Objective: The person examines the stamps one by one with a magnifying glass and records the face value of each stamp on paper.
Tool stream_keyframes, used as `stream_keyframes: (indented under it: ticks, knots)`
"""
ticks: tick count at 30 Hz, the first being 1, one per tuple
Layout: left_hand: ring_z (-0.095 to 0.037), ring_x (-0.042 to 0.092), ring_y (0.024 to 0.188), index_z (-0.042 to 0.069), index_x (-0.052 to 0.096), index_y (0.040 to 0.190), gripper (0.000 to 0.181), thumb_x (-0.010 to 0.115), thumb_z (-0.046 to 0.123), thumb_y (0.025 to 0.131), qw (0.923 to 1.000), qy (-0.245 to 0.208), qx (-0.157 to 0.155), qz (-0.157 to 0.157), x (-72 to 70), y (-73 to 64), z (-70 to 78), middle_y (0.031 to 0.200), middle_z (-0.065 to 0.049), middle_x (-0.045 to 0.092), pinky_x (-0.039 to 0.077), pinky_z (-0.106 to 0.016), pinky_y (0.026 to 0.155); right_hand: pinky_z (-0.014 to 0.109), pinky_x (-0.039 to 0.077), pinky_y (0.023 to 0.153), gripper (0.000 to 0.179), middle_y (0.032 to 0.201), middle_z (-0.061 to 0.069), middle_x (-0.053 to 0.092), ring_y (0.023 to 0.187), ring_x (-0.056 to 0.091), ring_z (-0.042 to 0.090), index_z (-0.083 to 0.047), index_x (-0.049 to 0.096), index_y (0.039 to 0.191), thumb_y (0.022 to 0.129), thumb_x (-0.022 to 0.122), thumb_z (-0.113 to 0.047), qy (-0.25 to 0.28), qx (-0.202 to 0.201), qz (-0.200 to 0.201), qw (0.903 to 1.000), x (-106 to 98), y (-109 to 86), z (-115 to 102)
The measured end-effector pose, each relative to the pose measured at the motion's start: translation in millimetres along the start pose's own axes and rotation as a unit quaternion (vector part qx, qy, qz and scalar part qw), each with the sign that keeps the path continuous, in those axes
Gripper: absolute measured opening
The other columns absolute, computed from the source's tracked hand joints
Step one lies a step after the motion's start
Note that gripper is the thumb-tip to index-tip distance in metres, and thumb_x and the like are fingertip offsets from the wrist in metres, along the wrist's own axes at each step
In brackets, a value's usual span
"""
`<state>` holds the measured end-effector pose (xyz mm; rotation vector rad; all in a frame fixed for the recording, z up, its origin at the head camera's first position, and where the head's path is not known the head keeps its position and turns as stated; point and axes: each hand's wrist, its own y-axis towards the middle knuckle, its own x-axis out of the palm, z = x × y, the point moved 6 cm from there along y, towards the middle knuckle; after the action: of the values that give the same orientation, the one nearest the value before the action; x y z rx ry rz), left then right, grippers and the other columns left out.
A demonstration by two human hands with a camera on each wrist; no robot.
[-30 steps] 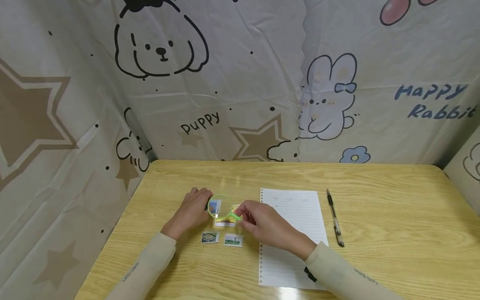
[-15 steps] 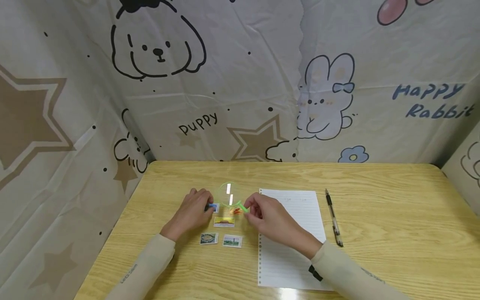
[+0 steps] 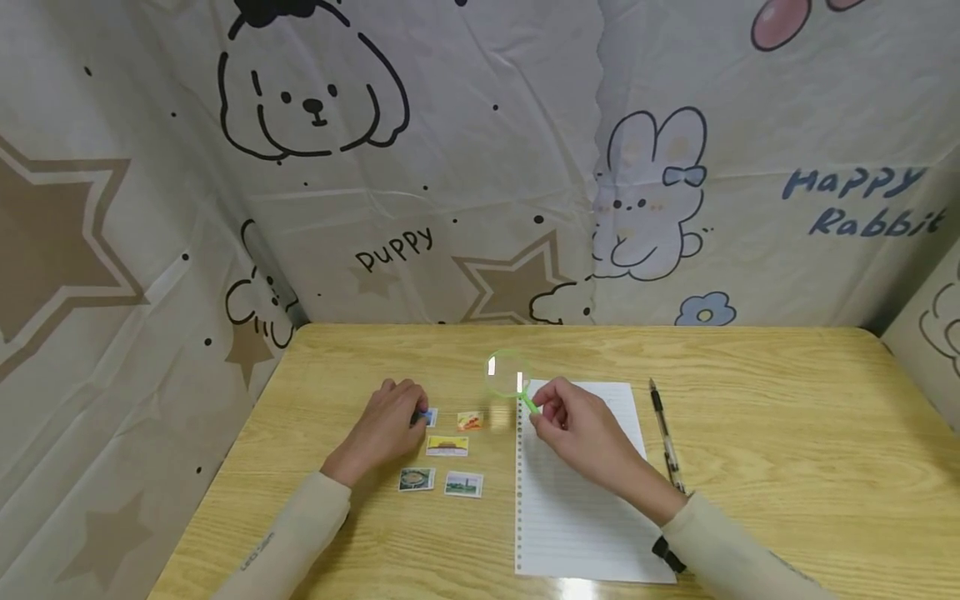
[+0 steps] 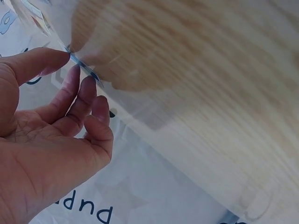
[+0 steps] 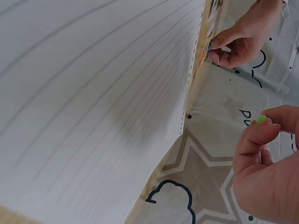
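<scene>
My left hand [image 3: 382,425] is low over the table, thumb and fingertips gripping the edges of a small blue stamp [image 3: 431,417], partly covered by the fingers. In the left wrist view the blue stamp [image 4: 85,66] lies flat at the table surface between thumb and fingers. My right hand [image 3: 585,429] pinches the green handle of a magnifying glass [image 3: 529,403] above the left edge of the lined paper. Its round clear lens points away to the upper left, showing two bright reflections. The right wrist view shows the green handle end [image 5: 261,119] between thumb and forefinger.
Several more stamps lie near my left hand: an orange one [image 3: 470,421], a yellow one [image 3: 447,446], and two greenish ones, including a tower stamp [image 3: 463,484]. Lined paper [image 3: 577,517] is under my right forearm; a black pen [image 3: 663,429] lies right of it. A printed cloth stands behind.
The magnifying glass in my right hand has moved right and up, from over the stamps to beside the paper. My left hand has stayed at the blue stamp.
</scene>
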<state>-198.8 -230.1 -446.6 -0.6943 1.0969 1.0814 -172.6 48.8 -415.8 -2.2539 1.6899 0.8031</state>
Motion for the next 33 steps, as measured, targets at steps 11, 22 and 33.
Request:
stream_keyframes:
  ticks: [11,22,33]
  knots:
    - [-0.023,0.048,0.088,0.006,0.069,0.098,0.01,0.078,0.004,0.096,0.9997,-0.014,-0.009,0.019,1.1,-2.2,-3.6,0.095,-0.003,0.062,0.044,-0.042,0.083,0.026,0.05,0.067,0.014,0.09,0.001,0.062,0.078,0.059,0.015,-0.007,0.068,0.11,0.099,0.077,-0.007,0.015,0.033,0.038,0.9986,-17.3,-9.6,15.8]
    - [-0.023,0.05,0.091,0.006,0.067,0.105,0.018,0.081,0.015,0.098,0.9993,-0.023,0.004,0.03,3.0,-4.0,-3.0,0.097,-0.002,0.062,0.044,-0.043,0.085,0.024,0.048,0.066,0.015,0.091,0.003,0.062,0.079,0.058,0.016,-0.006,0.067,0.109,0.099,0.078,-0.006,0.009,0.058,0.076,0.9954,-39.6,-21.4,19.6]
    - [-0.032,0.051,0.113,0.006,0.066,0.122,0.046,0.085,0.038,0.094,0.9976,-0.036,0.058,0.009,3.5,-8.3,11.2,0.121,-0.007,0.062,0.042,-0.051,0.097,0.024,0.048,0.066,0.017,0.094,0.005,0.062,0.081,0.059,0.017,-0.003,0.066,0.111,0.1,0.077,-0.008,-0.008,0.081,0.078,0.9936,-59.6,-31.6,33.4]
